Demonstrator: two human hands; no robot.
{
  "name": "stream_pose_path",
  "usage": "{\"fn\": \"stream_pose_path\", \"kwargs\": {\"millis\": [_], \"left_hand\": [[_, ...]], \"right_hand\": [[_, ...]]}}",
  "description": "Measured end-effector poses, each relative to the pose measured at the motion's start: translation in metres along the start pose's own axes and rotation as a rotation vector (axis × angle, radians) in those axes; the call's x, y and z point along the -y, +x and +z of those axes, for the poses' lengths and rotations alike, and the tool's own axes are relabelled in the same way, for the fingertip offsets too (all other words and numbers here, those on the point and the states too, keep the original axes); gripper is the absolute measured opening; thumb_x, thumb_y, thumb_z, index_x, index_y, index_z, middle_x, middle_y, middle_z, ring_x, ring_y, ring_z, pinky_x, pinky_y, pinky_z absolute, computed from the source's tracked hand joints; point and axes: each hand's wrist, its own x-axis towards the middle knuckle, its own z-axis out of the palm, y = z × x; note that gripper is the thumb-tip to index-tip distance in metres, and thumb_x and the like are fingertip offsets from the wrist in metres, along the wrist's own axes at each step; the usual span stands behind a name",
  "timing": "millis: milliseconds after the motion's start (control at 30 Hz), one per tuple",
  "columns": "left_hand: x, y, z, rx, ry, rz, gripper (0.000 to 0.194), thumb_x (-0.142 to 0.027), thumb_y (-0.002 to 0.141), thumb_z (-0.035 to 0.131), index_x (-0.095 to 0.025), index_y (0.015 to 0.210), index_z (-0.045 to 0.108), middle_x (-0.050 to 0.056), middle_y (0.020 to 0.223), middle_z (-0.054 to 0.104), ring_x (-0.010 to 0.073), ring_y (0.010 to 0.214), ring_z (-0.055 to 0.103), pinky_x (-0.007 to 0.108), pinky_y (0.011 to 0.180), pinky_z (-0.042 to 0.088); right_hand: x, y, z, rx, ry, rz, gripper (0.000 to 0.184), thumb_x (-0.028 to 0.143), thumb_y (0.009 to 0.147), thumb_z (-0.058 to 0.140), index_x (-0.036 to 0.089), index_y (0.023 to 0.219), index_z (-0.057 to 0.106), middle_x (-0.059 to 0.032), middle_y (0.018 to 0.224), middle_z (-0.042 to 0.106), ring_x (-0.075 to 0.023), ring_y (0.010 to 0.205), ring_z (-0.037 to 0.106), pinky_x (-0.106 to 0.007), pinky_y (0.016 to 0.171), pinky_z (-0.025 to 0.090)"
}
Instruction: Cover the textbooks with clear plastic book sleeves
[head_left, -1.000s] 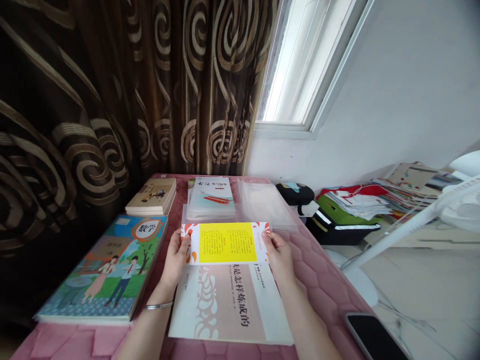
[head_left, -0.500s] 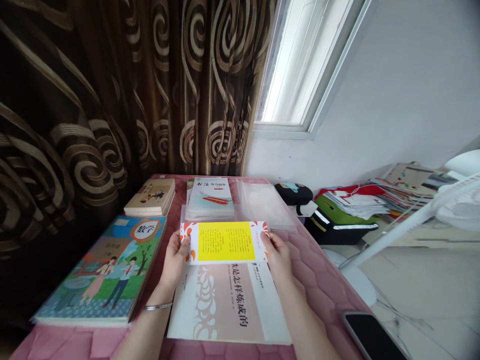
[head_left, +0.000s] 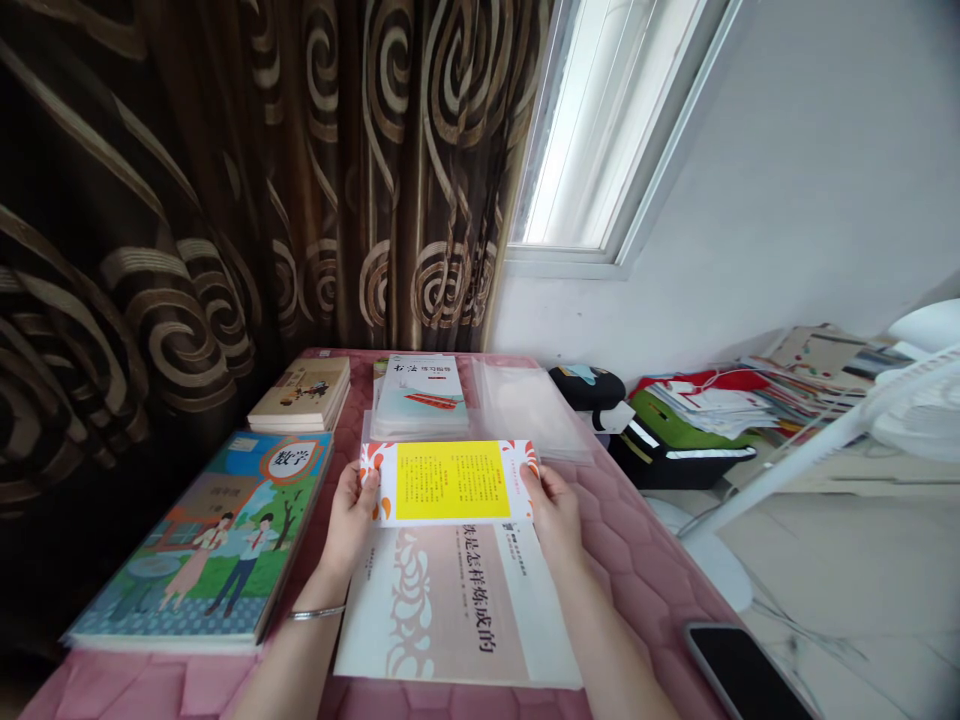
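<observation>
Both hands hold a white paper flap (head_left: 452, 483) printed with a yellow text panel and red-orange swirls. My left hand (head_left: 354, 515) pinches its left end, thumb on top. At the right end, my right hand (head_left: 553, 510) has a similar closed grip. Beneath and nearer to me lies a book (head_left: 459, 610), turned sideways, showing a pale page with a brownish panel and large dark characters. The flap overlaps the book's far edge; whether the two are joined cannot be made out. A bracelet circles my left wrist.
Left are a mathematics textbook (head_left: 217, 540) and a small book stack (head_left: 304, 392). Beyond the flap sit a book pile (head_left: 421, 395) and clear plastic covers (head_left: 529, 405). A phone (head_left: 746, 672) lies at the pink padded table's (head_left: 622, 520) right edge, near a white fan (head_left: 810, 440).
The flap has risen very slightly toward the far side. Both hands keep the same grip, and the book beneath stays in place.
</observation>
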Motion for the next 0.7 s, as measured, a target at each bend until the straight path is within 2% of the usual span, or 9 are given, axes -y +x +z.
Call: {"fn": "stream_pose_path", "kwargs": {"millis": [133, 267, 500, 700], "left_hand": [[0.0015, -0.0003, -0.0021, -0.055, -0.031, -0.056, 0.038, -0.045, 0.076, 0.07, -0.022, 0.104, 0.057, 0.002, 0.101, 0.068, 0.0191, 0.091, 0.065, 0.029, 0.08, 0.05], [0.0029, 0.001, -0.0017, -0.021, -0.092, -0.083, 0.039, -0.04, 0.072, 0.073, -0.022, 0.104, 0.057, 0.002, 0.1, 0.069, 0.0185, 0.087, 0.066, 0.03, 0.078, 0.051], [0.0017, 0.0018, 0.0007, 0.014, -0.096, -0.025, 0.037, -0.045, 0.074, 0.073, -0.023, 0.1, 0.059, 0.002, 0.097, 0.069, 0.0165, 0.082, 0.066, 0.028, 0.073, 0.05], [0.0013, 0.0011, 0.0006, 0.012, -0.071, -0.017, 0.036, -0.046, 0.076, 0.072, -0.022, 0.099, 0.058, 0.002, 0.095, 0.068, 0.0156, 0.08, 0.064, 0.026, 0.071, 0.05]], "right_hand": [[-0.006, 0.0049, -0.0015, -0.044, -0.082, -0.078, 0.049, 0.068, 0.061, 0.073, 0.021, 0.061, 0.059, 0.001, 0.053, 0.058, -0.0164, 0.051, 0.052, -0.026, 0.045, 0.037], [-0.0094, 0.0074, -0.0029, -0.052, -0.124, -0.127, 0.049, 0.068, 0.064, 0.071, 0.02, 0.061, 0.059, 0.0006, 0.052, 0.057, -0.0164, 0.052, 0.051, -0.026, 0.046, 0.037], [-0.0062, 0.002, -0.0004, -0.01, 0.01, -0.047, 0.045, 0.063, 0.065, 0.074, 0.02, 0.076, 0.065, 0.0006, 0.06, 0.063, -0.0165, 0.052, 0.054, -0.026, 0.047, 0.04], [-0.0098, 0.0045, -0.0014, -0.037, -0.027, -0.073, 0.047, 0.065, 0.064, 0.073, 0.02, 0.064, 0.058, 0.0015, 0.055, 0.058, -0.0143, 0.048, 0.049, -0.025, 0.044, 0.035]]}}
